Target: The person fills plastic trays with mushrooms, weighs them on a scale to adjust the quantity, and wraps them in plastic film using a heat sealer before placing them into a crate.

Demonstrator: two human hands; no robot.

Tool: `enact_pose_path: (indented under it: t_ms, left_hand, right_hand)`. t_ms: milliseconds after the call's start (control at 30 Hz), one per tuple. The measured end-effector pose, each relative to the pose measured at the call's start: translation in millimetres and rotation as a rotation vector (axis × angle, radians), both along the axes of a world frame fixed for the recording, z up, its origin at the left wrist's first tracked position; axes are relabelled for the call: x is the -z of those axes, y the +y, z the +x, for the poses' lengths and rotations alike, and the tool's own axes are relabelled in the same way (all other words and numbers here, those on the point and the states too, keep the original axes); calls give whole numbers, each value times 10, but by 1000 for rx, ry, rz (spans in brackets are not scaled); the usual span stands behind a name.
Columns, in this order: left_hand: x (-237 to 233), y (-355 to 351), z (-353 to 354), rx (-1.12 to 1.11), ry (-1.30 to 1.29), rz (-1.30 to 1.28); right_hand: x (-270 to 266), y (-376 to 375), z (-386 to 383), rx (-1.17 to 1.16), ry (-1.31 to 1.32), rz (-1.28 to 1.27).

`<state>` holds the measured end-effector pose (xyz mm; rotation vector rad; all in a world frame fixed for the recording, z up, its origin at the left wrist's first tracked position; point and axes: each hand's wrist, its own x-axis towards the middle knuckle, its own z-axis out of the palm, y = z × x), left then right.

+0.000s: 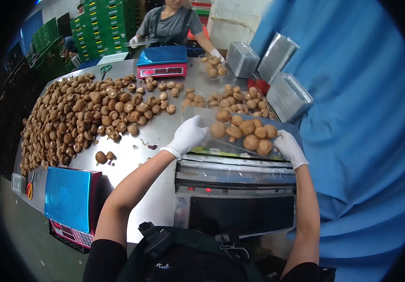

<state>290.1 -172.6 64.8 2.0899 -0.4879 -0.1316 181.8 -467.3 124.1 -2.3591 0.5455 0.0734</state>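
Several brown mushrooms (247, 128) lie in a shallow clear tray held over a wrapping machine (226, 176). My left hand (190, 135), in a white glove, closes on the tray's left side. At the opposite side my right hand (289, 146), gloved too, has its fingers closed on the tray's edge. Clear plastic shows around the tray, but where the tray ends and film begins is hard to make out. Just beyond it stand more filled mushroom trays (230, 99).
A large mushroom heap (80, 113) covers the metal table's left side. Scales stand near me (68, 195) and at the back (162, 61). Stacked clear trays (289, 96) line the right, beside a blue curtain (367, 150). Across the table, a co-worker's gloved hand (217, 55) touches another mushroom tray (213, 68).
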Motion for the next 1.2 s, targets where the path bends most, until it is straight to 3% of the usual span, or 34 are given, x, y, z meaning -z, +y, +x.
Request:
enact_pose_path:
  t_ms: [100, 200, 367, 567, 600, 667, 733, 900, 1033, 1100, 1167, 1200]
  left_hand:
    - [-106, -141, -84, 36, 115, 84]
    - [-79, -170, -219, 79, 17, 303]
    - [-86, -172, -391, 55, 48, 362]
    - [-20, -146, -441, 9, -108, 333]
    - [-79, -103, -510, -5, -191, 316]
    - [-191, 88, -648, -79, -236, 236]
    - [-225, 327, -814, -188, -279, 166]
    - [-42, 699, -1191, -222, -256, 289]
    - [-106, 493, -1228, -125, -370, 522]
    - [-218, 374, -1249, -88, -263, 424]
    - [-59, 271, -1227, -103, -292, 439]
    - [-25, 224, -1206, -69, -327, 486]
  right_hand:
    - [224, -288, -12, -40, -33, -8]
    - [338, -416, -4, -69, -109, 108]
    - [442, -503, 28, -95, -89, 138]
    - [417, -559, -24, -152, -70, 74]
    - [490, -635, -85, -160, -212, -54]
    - [334, -586, -381, -30, -514, -78]
    - [231, -703, -737, -1, -607, -231]
    - [282, -581, -1315, 57, -115, -816]
    - [525, -567, -1313, 43, -116, -945]
    - [592, -571, -1240, 208, -98, -818]
    - [636, -519, -1235, 194, -171, -785]
    - [736, -593, -1250, 151, -241, -606]
